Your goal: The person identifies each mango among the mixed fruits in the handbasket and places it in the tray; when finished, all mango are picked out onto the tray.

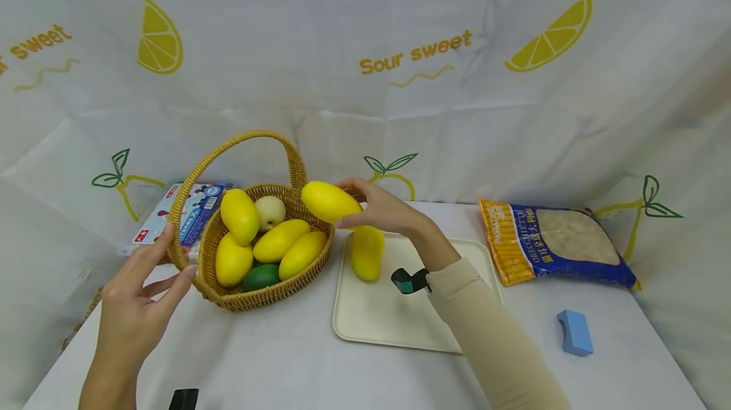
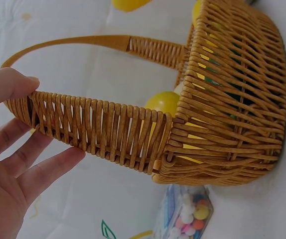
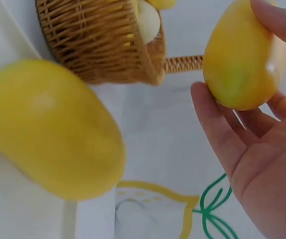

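Beige sleeve [image 1: 488, 334], lower right, leads to right hand [image 1: 385, 205]; its fingers pinch a yellow mango [image 1: 327, 200] near frame centre, long axis pointing left toward the basket [image 1: 263, 301]. Left hand [image 1: 139, 299] pinches the handle [image 1: 296, 172].

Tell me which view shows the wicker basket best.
The head view: it shows the basket almost whole, open top included. The left wrist view shows its weave and handle close up; the right wrist view only a cropped part.

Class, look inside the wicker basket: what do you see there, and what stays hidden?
Inside the wicker basket lie four yellow fruits, one pale round fruit and one dark green fruit. Whatever lies beneath them is covered.
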A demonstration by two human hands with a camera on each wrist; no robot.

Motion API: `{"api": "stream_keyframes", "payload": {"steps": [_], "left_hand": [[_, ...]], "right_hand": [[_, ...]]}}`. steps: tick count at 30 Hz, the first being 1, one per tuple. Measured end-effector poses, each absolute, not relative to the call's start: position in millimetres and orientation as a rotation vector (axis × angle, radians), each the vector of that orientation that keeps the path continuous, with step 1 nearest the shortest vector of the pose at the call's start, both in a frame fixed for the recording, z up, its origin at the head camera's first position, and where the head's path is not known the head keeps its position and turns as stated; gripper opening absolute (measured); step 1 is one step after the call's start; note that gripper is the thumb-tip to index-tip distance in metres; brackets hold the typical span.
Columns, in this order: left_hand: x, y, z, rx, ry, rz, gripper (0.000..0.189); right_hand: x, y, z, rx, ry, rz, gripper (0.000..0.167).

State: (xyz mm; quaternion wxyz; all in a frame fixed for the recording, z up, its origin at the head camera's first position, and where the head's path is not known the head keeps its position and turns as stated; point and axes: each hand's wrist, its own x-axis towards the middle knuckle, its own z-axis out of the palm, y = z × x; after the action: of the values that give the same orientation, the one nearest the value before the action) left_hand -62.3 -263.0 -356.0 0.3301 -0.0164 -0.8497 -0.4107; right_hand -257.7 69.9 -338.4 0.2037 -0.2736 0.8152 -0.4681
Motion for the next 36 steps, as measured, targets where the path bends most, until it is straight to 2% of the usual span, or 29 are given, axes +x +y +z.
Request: {"api": "stream_keyframes", "payload": {"steps": [21, 36], "left_hand": [[-63, -263, -355, -0.075, -2.208, -1.080, 0.082], [-62, -264, -356, -0.079, -2.209, -1.086, 0.082]], "right_hand": [[-260, 150, -359, -0.530, 2.332, -1.441, 0.082], [-255, 173, -369, -0.459, 2.317, -1.497, 0.084]]}}
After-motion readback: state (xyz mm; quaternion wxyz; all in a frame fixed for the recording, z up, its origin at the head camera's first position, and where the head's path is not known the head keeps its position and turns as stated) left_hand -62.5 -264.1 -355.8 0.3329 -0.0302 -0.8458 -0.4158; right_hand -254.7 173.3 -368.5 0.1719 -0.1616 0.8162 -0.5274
